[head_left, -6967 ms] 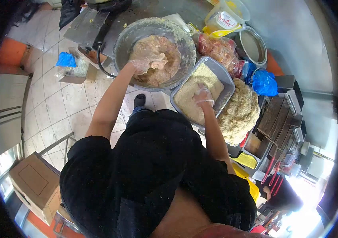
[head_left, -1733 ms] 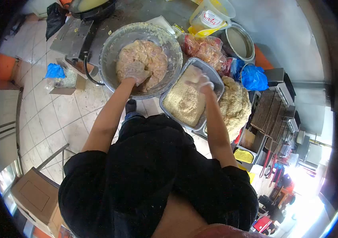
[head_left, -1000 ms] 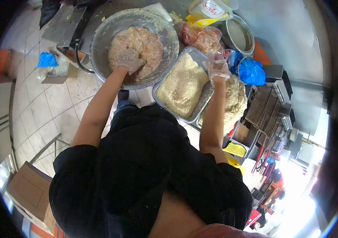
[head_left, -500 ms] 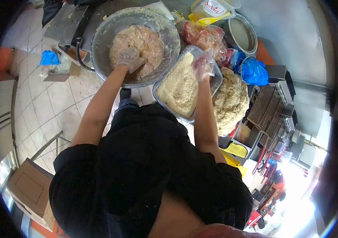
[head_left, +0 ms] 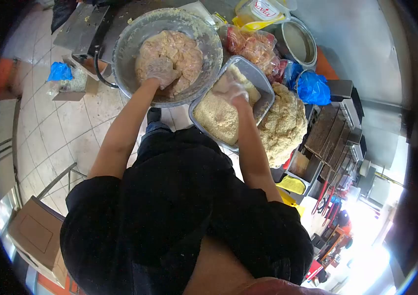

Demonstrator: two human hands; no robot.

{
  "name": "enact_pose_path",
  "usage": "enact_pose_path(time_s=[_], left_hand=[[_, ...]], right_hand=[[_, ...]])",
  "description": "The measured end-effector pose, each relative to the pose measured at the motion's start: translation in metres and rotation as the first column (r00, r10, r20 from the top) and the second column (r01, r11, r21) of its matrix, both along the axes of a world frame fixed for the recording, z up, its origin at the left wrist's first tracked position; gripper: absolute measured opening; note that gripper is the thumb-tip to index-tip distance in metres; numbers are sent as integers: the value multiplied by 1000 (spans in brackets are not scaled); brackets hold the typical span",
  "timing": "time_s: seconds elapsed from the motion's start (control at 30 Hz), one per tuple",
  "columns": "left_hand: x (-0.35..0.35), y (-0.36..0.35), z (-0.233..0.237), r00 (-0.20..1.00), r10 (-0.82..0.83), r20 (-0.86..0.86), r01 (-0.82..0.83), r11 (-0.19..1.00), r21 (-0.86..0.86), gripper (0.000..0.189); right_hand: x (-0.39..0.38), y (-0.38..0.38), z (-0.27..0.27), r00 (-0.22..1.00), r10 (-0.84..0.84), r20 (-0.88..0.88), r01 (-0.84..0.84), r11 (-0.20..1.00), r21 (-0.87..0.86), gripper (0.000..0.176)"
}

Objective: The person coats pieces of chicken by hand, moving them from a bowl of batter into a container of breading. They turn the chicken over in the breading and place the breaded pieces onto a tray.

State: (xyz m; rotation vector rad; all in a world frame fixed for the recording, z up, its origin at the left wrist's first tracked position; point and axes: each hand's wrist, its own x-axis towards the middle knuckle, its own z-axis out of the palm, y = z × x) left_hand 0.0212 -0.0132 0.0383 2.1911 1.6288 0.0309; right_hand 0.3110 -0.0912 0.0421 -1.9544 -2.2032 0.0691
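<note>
bowl (head_left: 122,61): looking dull grey, smeared beige
meat (head_left: 184,44): showing pale pinkish beige
crumbs (head_left: 214,118): coming across golden tan
tray (head_left: 267,88): looking plain grey
bag (head_left: 312,88): popping bright blue
tub (head_left: 263,10): showing yellow, red logo
shirt (head_left: 179,196): reading solid black
floor (head_left: 61,132): showing off-white tiles, grid pattern

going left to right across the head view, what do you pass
blue bag on the box → metal bowl of meat with the left hand in it → crumb tray with the right hand over it → heap of breaded pieces → dark slatted rack
</note>
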Motion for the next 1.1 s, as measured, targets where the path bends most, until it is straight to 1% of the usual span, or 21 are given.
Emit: enact_pose_path(time_s=[0.07,0.1,0.17,0.3,0.37,0.4,0.43,0.5,0.53,0.63,0.73,0.77,0.8,0.83,0.87,0.9,0.97,1.0,1.03,1.07,1.1], left_hand=[[0,-1,2,1000,-5,5,5,1000,-13,52],[0,0,4,1000,3,9,-2,1000,-26,52],[1,-2,6,1000,-4,6,4,999,-41,51],[-3,1,13,999,-42,10,43,993,-111,50],[-6,2,-3,999,-39,12,40,997,-68,50],[-7,4,-13,999,-48,18,49,998,-27,50],[-8,3,-12,999,-41,21,42,999,-35,50],[-5,2,-2,999,-6,45,10,997,-82,50],[-3,2,-3,999,-8,51,12,996,-88,50],[-1,5,-8,999,20,49,-14,993,-120,51],[0,5,-7,1000,22,21,-20,992,-125,50],[-1,3,2,999,21,29,-17,992,-127,50],[0,2,8,999,21,38,-16,992,-129,49],[1,2,10,999,15,38,-10,992,-128,49],[1,1,11,1000,17,26,-14,992,-126,49],[0,1,12,1000,22,12,-20,992,-122,50],[-2,2,11,1000,22,16,-20,992,-128,50],[-2,2,10,1000,16,21,-13,991,-136,50],[-2,0,8,1000,18,21,-16,991,-133,50],[-2,-2,6,999,17,40,-13,995,-96,49],[-4,1,4,998,18,55,-15,998,-54,48]], right_hand=[[-3,1,-2,987,-128,-102,91,947,-307,84],[-2,6,-6,986,-130,-103,93,949,-302,84],[4,13,-27,982,-85,171,150,898,-414,80],[23,26,-40,998,-22,61,43,926,-376,70],[3,23,34,962,-274,-9,219,786,-578,56],[34,20,-4,995,-34,-91,-9,904,-427,49],[36,15,3,996,-27,-88,-14,901,-434,49],[29,-7,39,974,33,-224,-170,758,-629,51],[16,-11,64,998,66,-17,-57,658,-751,53],[23,-35,83,979,97,-179,-197,677,-709,46],[19,-29,121,884,-147,-445,-195,747,-635,47],[26,-31,105,881,-156,-446,-189,748,-636,47],[37,-31,79,571,-141,-809,-256,905,-338,41],[44,-28,63,157,10,-988,-163,986,-16,36],[44,-22,67,283,-249,-926,-77,957,-281,23],[51,-27,39,284,-247,-926,-79,957,-280,23],[56,-44,-46,-209,-247,-946,-325,930,-171,24],[19,-59,-54,-585,-387,-713,-209,921,-329,25],[-12,-75,-58,-863,-372,-342,-163,846,-507,28],[1,-70,-57,-860,-376,-345,-168,848,-503,28],[23,-61,-54,-485,-560,-672,-241,824,-513,38]])
